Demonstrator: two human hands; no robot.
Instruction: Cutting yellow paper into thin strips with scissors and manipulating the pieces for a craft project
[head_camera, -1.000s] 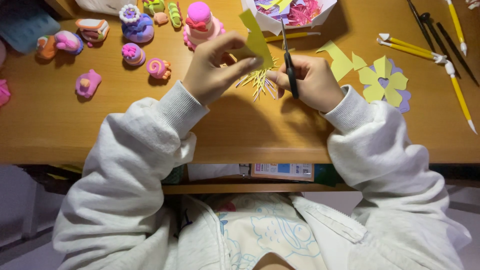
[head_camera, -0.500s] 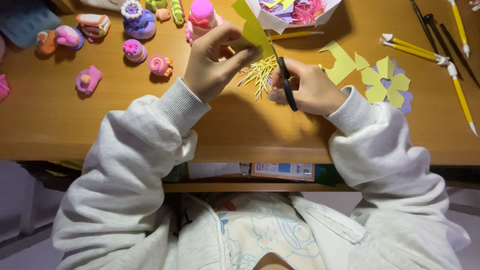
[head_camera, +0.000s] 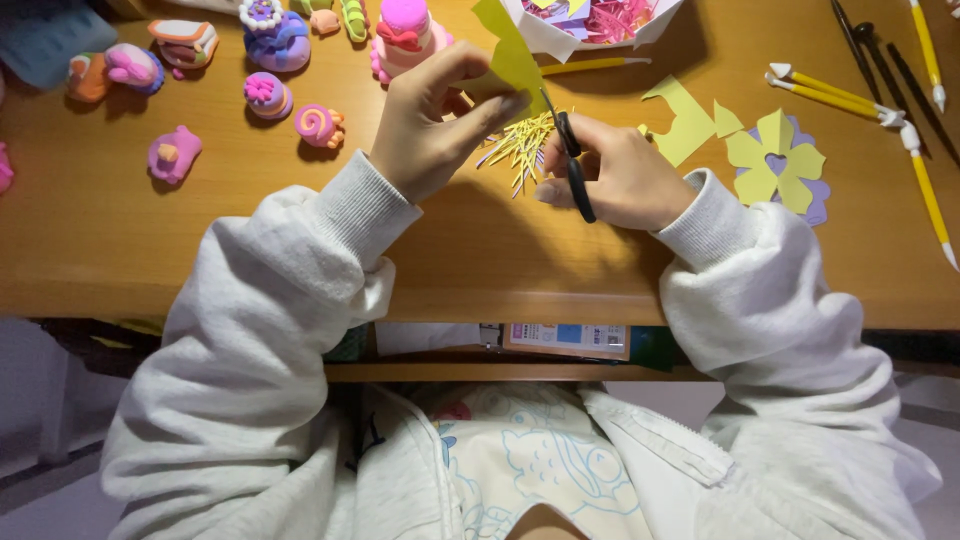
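1. Head view, hands: the left hand (head_camera: 435, 125) pinches a yellow-green paper piece (head_camera: 508, 58) between thumb and fingertips, closed on its lower edge and holding it up above the wooden desk (head_camera: 150, 240). The right hand (head_camera: 620, 180) is curled through the handles of black scissors (head_camera: 570, 150), fingers closed round them; the blades are too thin here to tell how far apart they stand.

2. Head view, change: against the picture a second ago, the paper has risen and moved toward the far edge of the desk, the left hand lifting with it, while the scissors have swung from nearly straight up-and-down to a slant, tip now at the paper's lower right edge. By my judgement the cutting goes on, with the sheet turned to offer a fresh edge.

3. Head view, direction: the paper's long axis runs from the fingers up and slightly left, its pointed end away from the person. The scissors lie long-wise from the right palm up-left toward the paper.

4. Head view, surroundings: a heap of thin yellow paper slivers (head_camera: 522, 148) lies on the desk just beneath the paper. To the right lie a yellow offcut (head_camera: 685, 122) and a yellow paper flower (head_camera: 775, 160); clay figures (head_camera: 270, 95) stand to the left
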